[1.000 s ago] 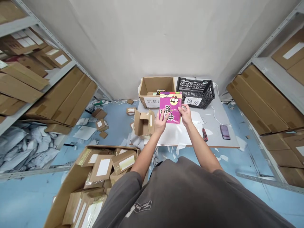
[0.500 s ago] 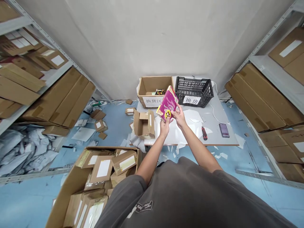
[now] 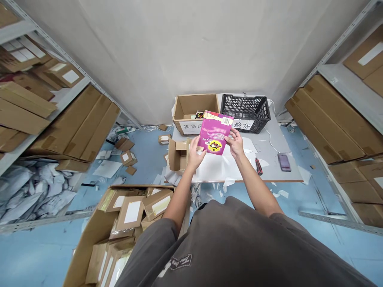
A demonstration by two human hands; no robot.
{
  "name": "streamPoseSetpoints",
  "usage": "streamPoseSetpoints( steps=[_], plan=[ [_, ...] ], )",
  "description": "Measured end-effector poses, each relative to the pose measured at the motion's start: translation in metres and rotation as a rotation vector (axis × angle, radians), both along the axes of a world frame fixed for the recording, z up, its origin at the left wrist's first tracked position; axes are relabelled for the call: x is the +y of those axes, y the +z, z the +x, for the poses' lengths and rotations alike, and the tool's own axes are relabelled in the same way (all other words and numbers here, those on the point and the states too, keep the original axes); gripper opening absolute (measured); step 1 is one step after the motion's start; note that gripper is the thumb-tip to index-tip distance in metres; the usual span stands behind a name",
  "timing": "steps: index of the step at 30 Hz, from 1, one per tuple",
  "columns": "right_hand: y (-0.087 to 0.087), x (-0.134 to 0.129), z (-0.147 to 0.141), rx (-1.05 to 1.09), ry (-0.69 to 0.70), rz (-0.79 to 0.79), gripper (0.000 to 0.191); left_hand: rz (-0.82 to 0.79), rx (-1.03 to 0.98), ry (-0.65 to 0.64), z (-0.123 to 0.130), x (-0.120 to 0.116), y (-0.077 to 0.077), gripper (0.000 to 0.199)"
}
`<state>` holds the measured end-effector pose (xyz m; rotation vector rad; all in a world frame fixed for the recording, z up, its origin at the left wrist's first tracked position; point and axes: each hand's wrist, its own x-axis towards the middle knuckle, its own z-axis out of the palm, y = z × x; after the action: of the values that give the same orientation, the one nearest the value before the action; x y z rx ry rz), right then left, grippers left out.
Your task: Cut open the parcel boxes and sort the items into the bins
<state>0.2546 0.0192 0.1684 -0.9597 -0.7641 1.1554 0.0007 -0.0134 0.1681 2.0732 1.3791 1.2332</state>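
Observation:
A purple book with a yellow cartoon patch and a barcode is held up over the white table. My left hand grips its lower left side, and my right hand grips its right edge. Behind the book stand a cardboard bin with a white label and a black plastic crate with a similar label. A dark printed item lies in the cardboard bin, partly hidden by the book. An open small carton sits left of my left hand.
A red and black tool and a pixelated purple object lie on the table's right part. A large carton full of parcels stands at lower left. Shelves with boxes flank both sides. Paper scraps litter the floor.
The book has turned from a tilted, angled pose to show its face more squarely. My left hand has moved from its bottom edge to its left side; my right hand has shifted slightly right.

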Motion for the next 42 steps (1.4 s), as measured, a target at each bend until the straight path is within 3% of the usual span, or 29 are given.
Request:
streamPoseSetpoints(
  steps=[4, 7, 11, 13, 16, 21, 25, 28, 32, 37, 42],
  plan=[
    [0.002, 0.001, 0.003, -0.004, 0.005, -0.022, 0.078, -0.006, 0.077, -0.013, 0.001, -0.002, -0.005, 0.066],
    [0.004, 0.003, 0.003, -0.011, 0.006, -0.033, 0.072, -0.021, 0.215, 0.05, 0.012, -0.008, -0.002, 0.064],
    [0.01, 0.002, -0.008, -0.041, 0.032, -0.019, 0.065, -0.029, 0.321, 0.038, 0.053, -0.013, 0.008, 0.084],
    [0.015, -0.001, -0.018, -0.066, 0.051, 0.006, 0.062, -0.042, 0.302, 0.046, 0.076, -0.012, 0.011, 0.097],
    [0.026, -0.005, -0.031, -0.122, 0.089, 0.056, 0.059, -0.052, 0.235, 0.055, 0.094, -0.007, 0.012, 0.1],
    [0.034, -0.006, -0.022, -0.163, 0.222, 0.133, 0.064, -0.018, 0.014, -0.025, 0.075, 0.003, 0.007, 0.092],
    [0.018, -0.005, 0.0, -0.261, 0.074, 0.015, 0.072, -0.077, -0.249, -0.023, 0.059, 0.005, 0.003, 0.082],
    [0.005, -0.007, 0.004, -0.175, 0.122, -0.078, 0.082, -0.158, -0.381, -0.065, 0.052, 0.006, 0.002, 0.084],
    [0.003, -0.008, -0.001, -0.052, 0.135, -0.039, 0.09, -0.179, -0.301, -0.119, 0.036, 0.008, 0.001, 0.088],
    [0.007, -0.004, 0.004, -0.055, 0.082, -0.012, 0.088, -0.069, 0.006, -0.046, 0.029, 0.009, 0.008, 0.11],
    [0.005, -0.001, 0.017, -0.028, 0.088, -0.009, 0.085, -0.03, 0.097, -0.046, 0.049, 0.007, 0.015, 0.091]
  ],
)
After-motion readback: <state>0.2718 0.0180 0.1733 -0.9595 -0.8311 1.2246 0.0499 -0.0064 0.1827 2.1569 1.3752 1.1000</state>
